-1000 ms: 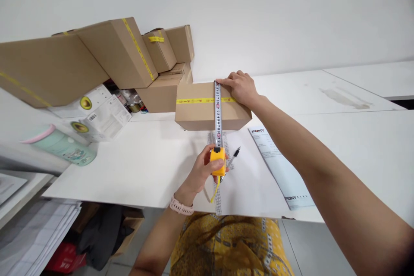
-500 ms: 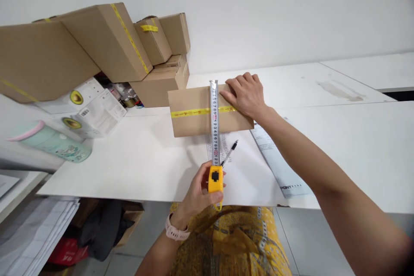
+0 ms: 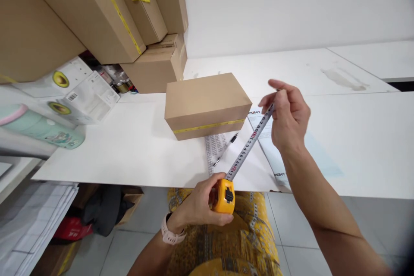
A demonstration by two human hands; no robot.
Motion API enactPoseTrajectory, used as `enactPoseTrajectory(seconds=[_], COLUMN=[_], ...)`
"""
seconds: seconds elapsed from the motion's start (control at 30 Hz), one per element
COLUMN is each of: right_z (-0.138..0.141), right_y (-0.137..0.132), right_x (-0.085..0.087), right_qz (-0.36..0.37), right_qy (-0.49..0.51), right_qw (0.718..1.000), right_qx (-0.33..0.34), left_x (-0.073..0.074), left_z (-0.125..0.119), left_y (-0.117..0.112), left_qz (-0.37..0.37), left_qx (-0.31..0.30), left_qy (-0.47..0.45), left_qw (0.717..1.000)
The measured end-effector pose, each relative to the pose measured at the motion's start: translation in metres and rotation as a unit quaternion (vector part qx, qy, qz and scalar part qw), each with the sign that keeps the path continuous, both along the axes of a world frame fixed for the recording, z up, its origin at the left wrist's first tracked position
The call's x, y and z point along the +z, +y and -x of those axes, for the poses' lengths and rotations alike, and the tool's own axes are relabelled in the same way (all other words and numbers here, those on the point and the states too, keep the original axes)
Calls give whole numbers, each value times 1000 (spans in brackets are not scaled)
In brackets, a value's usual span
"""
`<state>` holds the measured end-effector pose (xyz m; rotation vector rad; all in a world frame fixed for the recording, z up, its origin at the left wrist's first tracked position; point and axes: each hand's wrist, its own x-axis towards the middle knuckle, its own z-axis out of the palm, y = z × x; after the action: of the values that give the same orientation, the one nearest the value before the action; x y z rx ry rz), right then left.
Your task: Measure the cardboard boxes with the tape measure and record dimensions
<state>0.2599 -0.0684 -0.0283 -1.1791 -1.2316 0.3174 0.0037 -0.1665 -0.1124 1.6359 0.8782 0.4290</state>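
Observation:
My left hand (image 3: pixel 207 205) grips the yellow case of a tape measure (image 3: pixel 225 197) just in front of the table edge. The metal blade is drawn out and slants up to the right. Its far end sits between the thumb and fingers of my right hand (image 3: pixel 287 114), which hides the tip. Behind the blade, a cardboard box (image 3: pixel 205 99) with yellow tape along its front lies on the table, touched by neither hand. A pen (image 3: pixel 226 148) rests on a printed, spiral-edged notebook (image 3: pixel 247 170) between the box and my left hand.
Several taped cartons (image 3: pixel 152 62) are stacked at the back left by the wall. White boxes with avocado pictures (image 3: pixel 86 95) and a mint-green bottle (image 3: pixel 48 127) stand at the left. A pale blue PONY sheet (image 3: pixel 304 159) lies under my right forearm on the white table (image 3: pixel 362 151).
The box has tipped from showing its taped side to showing its plain top. My right hand has left the box and holds the blade's end, and the blade has swung to the right.

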Motion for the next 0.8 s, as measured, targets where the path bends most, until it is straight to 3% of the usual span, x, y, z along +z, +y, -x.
enactPoseTrajectory(seconds=[0.13,0.23,0.33,0.4,0.5,0.57,0.63,0.73,0.8], right_z=[0,17,36,43,38,31,24,21,24], right_y=[-26,-58,-86,-95,-88,-74,-59,-45,-42], right_x=[-7,-26,-48,-60,-75,-85,-95,-107,-112], right_qz=[19,40,18,-29,-27,52,144,236,264], right_qy=[38,23,-49,-128,-199,-210,-236,-319,-368], right_qw=[999,994,981,977,978,976,961,918,891], right_qx=[18,100,185,168,60,9,0,19,28], left_x=[1,2,1,0,4,16,37,79,105], left_z=[-3,-6,-6,-2,10,20,28,32,28], left_y=[-6,-9,-12,-15,-19,-14,1,43,80], left_qz=[1,13,-36,-96,-202,-254,-288,-344,-378], left_qx=[16,57,84,100,143,177,225,332,338], left_qy=[30,-5,-50,-63,-40,-19,-23,-71,-66], left_qw=[999,998,995,988,968,951,931,875,859])
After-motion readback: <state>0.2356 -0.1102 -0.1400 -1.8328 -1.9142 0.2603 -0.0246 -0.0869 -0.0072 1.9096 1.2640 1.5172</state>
